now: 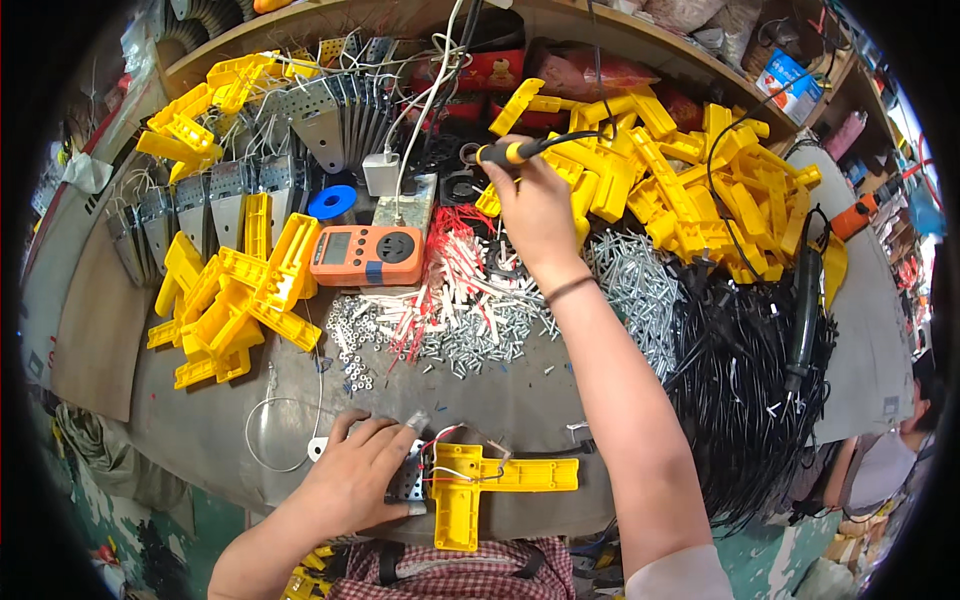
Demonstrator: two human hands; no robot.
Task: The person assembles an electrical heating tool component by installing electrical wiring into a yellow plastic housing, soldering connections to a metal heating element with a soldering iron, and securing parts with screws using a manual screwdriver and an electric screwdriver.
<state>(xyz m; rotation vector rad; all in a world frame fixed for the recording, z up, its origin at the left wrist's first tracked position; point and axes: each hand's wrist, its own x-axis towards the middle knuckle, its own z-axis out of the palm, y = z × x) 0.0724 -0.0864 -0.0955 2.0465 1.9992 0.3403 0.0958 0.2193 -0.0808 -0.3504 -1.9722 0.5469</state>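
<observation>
My left hand [365, 470] grips a perforated metal piece [408, 478] at the table's near edge, fingers curved over it. Red and white wires run from that piece into a yellow T-shaped plastic housing half [457, 490], which lies hollow side up right beside it. Farther away, my right hand [535, 205] is closed around the yellow-and-black handle of a soldering iron [515, 153]. The iron points left, towards a small round metal holder [468, 153] behind the pile of white sleeves. Its cord leaves the handle to the right.
An orange meter [368, 256] with a socket stands mid-table, a blue spool [332, 203] behind it. Loose screws [635, 290] and nuts [350, 335] lie in heaps. Yellow housings pile up left [225, 310] and right [690, 180]. Black cables [745, 390] cover the right side.
</observation>
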